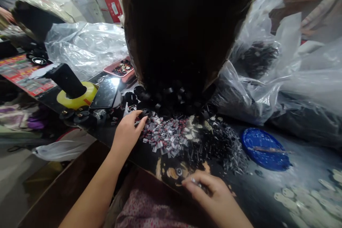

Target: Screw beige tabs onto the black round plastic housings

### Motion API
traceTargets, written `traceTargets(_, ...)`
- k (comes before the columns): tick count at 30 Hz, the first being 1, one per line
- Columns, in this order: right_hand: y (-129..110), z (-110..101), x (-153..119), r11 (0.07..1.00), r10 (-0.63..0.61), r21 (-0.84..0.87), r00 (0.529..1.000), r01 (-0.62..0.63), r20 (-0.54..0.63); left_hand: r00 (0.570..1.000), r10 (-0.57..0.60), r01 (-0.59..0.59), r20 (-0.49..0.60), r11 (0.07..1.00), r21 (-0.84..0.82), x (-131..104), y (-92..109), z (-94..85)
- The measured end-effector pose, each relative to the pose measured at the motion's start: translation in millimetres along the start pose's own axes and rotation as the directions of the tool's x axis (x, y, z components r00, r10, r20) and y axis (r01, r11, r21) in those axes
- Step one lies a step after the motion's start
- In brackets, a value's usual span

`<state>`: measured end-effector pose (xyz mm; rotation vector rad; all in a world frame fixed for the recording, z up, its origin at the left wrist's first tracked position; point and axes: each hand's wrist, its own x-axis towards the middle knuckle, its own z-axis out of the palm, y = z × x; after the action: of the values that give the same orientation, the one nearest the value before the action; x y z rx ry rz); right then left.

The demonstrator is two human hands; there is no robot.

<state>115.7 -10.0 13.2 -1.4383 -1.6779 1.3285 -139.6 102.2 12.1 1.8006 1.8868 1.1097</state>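
My left hand (130, 128) reaches to the left edge of a pile of small grey and red cylinders (167, 137), its thumb and index finger closing around a black part (144, 113). Near the table's front edge, my right hand (207, 190) is curled, with small shiny metal bits between its fingers, too small to name. A round washer-like piece (179, 171) lies on a worn patch just left of it. Pale flat pieces (191, 130), black pieces (213, 142) and thin grey pins (235, 151) are heaped to the right of the cylinders.
A large dark container (181, 35) opens toward me, black parts at its mouth. A blue lid (264, 149) with a stick and more pale pieces (307, 203) are at right. A phone (105, 92), yellow tape roll (77, 96) and pink tray (121, 69) are at left.
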Motion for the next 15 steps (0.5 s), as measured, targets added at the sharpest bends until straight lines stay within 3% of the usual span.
traceTargets(4, -15, -1, 6, 0.993, 0.084, 0.089, 0.996, -0.081, -0.032, 0.997, 0.074, -0.073, 0.011, 0.995, -0.071, -39, 23, -1.0)
traceTargets(7, -21, -5, 10, 0.986, 0.115, 0.126, 0.992, -0.108, -0.047, 0.947, 0.26, -0.204, 0.187, 0.939, -0.276, -88, 44, 8.8)
traceTargets(8, -22, -6, 11, 0.988, 0.111, 0.111, 0.992, -0.104, -0.062, 0.93, 0.281, -0.189, 0.236, 0.917, -0.351, -103, 50, 12.7)
traceTargets(10, -21, -8, 12, 0.994, 0.1, 0.053, 0.989, -0.095, -0.105, 0.946, 0.178, -0.022, 0.272, 0.871, -0.491, -124, 58, 20.3)
traceTargets(12, -22, -9, 12, 0.997, 0.078, -0.014, 0.99, -0.08, -0.12, 0.941, -0.03, 0.232, 0.338, 0.784, -0.576, -130, 61, 25.9)
traceTargets(15, -23, -10, 15, 0.994, 0.002, -0.111, 0.999, -0.007, -0.048, 0.814, -0.18, 0.502, 0.552, 0.696, -0.514, -121, 56, 28.4)
